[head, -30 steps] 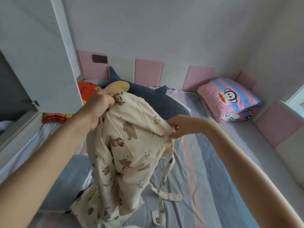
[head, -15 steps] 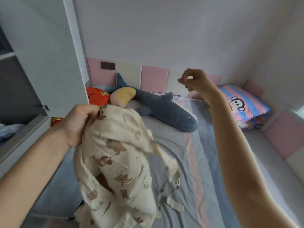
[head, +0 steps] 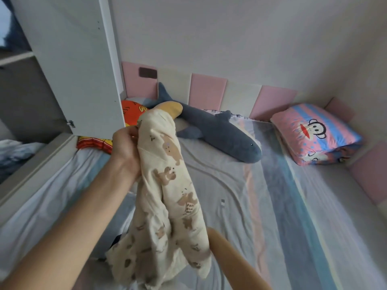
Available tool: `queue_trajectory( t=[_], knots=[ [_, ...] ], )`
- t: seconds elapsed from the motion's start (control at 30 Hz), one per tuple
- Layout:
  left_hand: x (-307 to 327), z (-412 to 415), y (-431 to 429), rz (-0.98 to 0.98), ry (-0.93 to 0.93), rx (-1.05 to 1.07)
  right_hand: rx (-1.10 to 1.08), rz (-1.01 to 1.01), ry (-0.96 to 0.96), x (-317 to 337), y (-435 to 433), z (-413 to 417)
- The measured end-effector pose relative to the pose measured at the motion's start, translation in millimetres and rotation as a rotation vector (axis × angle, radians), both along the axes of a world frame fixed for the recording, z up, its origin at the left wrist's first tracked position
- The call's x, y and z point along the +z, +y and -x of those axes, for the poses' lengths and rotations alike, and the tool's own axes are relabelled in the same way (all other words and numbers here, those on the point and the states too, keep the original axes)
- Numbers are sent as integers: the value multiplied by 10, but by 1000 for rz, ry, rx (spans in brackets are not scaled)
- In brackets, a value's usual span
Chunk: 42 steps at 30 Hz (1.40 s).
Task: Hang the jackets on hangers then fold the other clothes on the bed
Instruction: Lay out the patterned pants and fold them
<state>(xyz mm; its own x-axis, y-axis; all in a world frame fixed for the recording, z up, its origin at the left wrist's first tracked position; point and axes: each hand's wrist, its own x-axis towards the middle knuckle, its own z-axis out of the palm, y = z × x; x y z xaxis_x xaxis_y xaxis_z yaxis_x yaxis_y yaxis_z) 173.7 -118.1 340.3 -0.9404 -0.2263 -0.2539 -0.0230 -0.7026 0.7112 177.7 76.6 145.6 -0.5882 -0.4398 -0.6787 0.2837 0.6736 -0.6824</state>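
I read this as the folding half of the job: my left hand (head: 125,143) is clamped round the top of a cream bear-print garment (head: 167,185), fingers curled into a bunch of its fabric. It holds the garment up over the bed (head: 272,206), toward the near left corner, so the cloth hangs in a long crumpled drape. Its lowest folds seem to reach the sheet near the near edge, though I cannot say whether they rest there. My right forearm (head: 234,260) comes up from the near edge and passes behind the lower hem. The right hand itself is covered by the cloth, so I cannot tell whether it is apart, together or gripping anything. I think the next move calls for finding a second corner or shoulder seam, pulling the piece taut and laying it flat on the bare middle of the bed, well apart from the shark plush (head: 219,132) by the far edge and the monkey pillow (head: 314,132) in the far right corner. The garment's type is hard to make out: no collar or sleeve shows plainly. Something dark (head: 114,242) peeks out under its left side, too little to identify. The wardrobe door (head: 73,59) hides part of the far left corner.
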Motion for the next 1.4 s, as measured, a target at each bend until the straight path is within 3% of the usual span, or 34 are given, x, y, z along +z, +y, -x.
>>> queue_trajectory(
  t=[0.13, 0.2, 0.37, 0.47, 0.53, 0.63, 0.7, 0.77, 0.83, 0.97, 1.03, 1.13, 1.23, 1.3, 1.4],
  knots=[
    [38, -23, -262, 80, 86, 75, -281, 391, -217, -61, 107, -44],
    [30, -43, -433, 181, 99, 128, -473, 547, -222, -178, 305, 69],
    [-152, -6, -607, 251, 84, 183, -779, 874, 173, 312, 816, 450],
    [-374, 143, -595, 414, -20, 215, -772, 1056, 215, 555, 988, 587],
    [-540, 203, -595, 671, -123, 175, -816, 943, 166, 600, 1062, 620],
    [-817, 216, -602, 905, -203, -50, -845, 550, 175, 567, 1136, 674],
    [-829, 187, -558, 875, -135, -59, -873, 531, 310, 573, 1209, 697],
    [-718, 209, -556, 613, -24, 1, -973, 712, 416, 670, 1298, 731],
    [-646, 232, -613, 488, 56, 46, -1021, 736, 498, 725, 1416, 756],
    [-721, 264, -655, 820, 40, -10, -937, 311, 646, 784, 1472, 813],
    [-747, 320, -677, 830, 27, 24, -858, 344, 698, 841, 1447, 853],
    [-629, 383, -710, 647, 133, 97, -863, 654, 622, 1011, 1429, 870],
    [-523, 397, -810, 729, 205, -141, -792, 805, 459, 1114, 1487, 886],
    [-518, 333, -871, 868, 146, -423, -628, 633, 430, 1089, 1549, 846],
    [-730, 302, -879, 1191, -46, -739, -163, 61, 377, 942, 1560, 754]
  ],
)
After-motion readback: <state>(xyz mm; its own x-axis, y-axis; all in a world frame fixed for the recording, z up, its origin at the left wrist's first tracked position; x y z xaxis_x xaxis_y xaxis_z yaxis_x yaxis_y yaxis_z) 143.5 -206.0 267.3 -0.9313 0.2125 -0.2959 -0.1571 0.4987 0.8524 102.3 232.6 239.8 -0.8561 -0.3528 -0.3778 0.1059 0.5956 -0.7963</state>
